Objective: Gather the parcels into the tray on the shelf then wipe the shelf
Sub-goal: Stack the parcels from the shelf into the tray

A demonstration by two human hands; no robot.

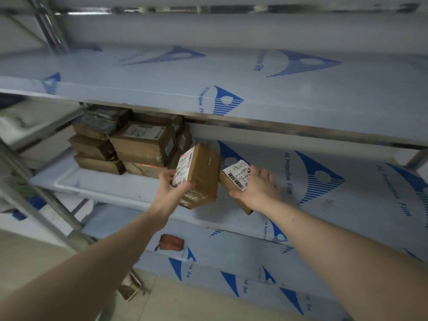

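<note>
Both arms reach in over the middle shelf (347,181), a steel board covered in pale film printed with blue triangles. The left hand (172,188) grips a brown cardboard parcel (201,174) by its near lower corner, thumb on the white label side and fingers wrapped under the taped face; the box is tilted, lifted clear of the shelf, and hangs just past the right end of the tray. The right hand (257,186) lies over a second parcel (234,181), flatter, with a barcode label facing up. The palm covers its right half, the thumb hooks along its near edge, and the fingers spread beyond it towards the shelf. Its near end sticks out below the wrist. I cannot tell whether this one rests on the shelf or is already raised. The two parcels sit just beside each other, almost touching.

The white tray (76,179) stands at the left end of the same shelf. Its back half holds a stack of brown parcels (129,142), several layers high and reaching nearly to the shelf above; its front half is bare.

On the lower shelf (231,256) lies a small reddish-brown object (171,242), too blurred to identify.
</note>
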